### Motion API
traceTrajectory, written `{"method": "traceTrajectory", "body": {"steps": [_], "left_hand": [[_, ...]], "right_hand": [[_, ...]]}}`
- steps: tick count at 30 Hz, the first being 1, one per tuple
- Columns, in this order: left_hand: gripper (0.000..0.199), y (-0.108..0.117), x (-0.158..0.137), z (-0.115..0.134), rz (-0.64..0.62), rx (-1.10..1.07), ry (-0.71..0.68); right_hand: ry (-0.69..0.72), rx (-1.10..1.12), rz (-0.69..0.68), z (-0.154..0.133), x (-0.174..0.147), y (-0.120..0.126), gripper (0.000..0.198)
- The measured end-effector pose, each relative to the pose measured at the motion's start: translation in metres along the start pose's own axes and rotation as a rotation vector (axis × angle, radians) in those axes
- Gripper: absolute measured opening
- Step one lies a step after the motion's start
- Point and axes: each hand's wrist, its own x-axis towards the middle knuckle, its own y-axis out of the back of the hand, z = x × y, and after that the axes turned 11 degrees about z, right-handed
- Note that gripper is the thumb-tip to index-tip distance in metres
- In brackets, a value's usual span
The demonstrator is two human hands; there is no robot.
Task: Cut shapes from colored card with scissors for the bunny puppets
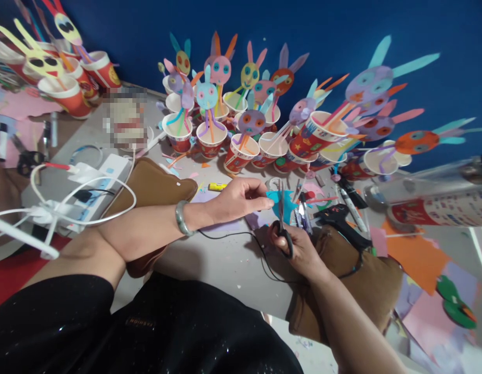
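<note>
In the middle of the head view, my left hand pinches the left edge of a small piece of blue paper. A pair of scissors with black handles is in my right hand, with fingers through the loops. The blades point up and away from me and lie across the blue paper. Beyond my hands stand several paper cups bearing rabbit faces with long paper ears. A yellow glue stick or marker lies just behind my left hand.
A white power strip with looping cables lies left. Brown cushions are beside both forearms. To the right are a black glue gun, a white marker, orange paper and a clear plastic container. More cups stand far left.
</note>
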Motion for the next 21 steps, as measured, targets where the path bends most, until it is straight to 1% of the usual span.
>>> {"method": "traceTrajectory", "body": {"steps": [10,15,21], "left_hand": [[0.023,0.0002,0.0004,-0.0010,-0.003,0.008,-0.023],[0.024,0.0010,0.0009,-0.0012,-0.008,-0.003,-0.038],[0.021,0.0020,0.0023,-0.0005,0.002,-0.001,-0.063]], "right_hand": [[0.037,-0.003,0.020,0.0006,-0.0008,-0.0006,0.064],[0.033,0.018,0.012,0.0017,-0.0005,-0.0012,0.063],[0.027,0.050,0.006,0.0014,-0.0008,-0.0010,0.062]]}}
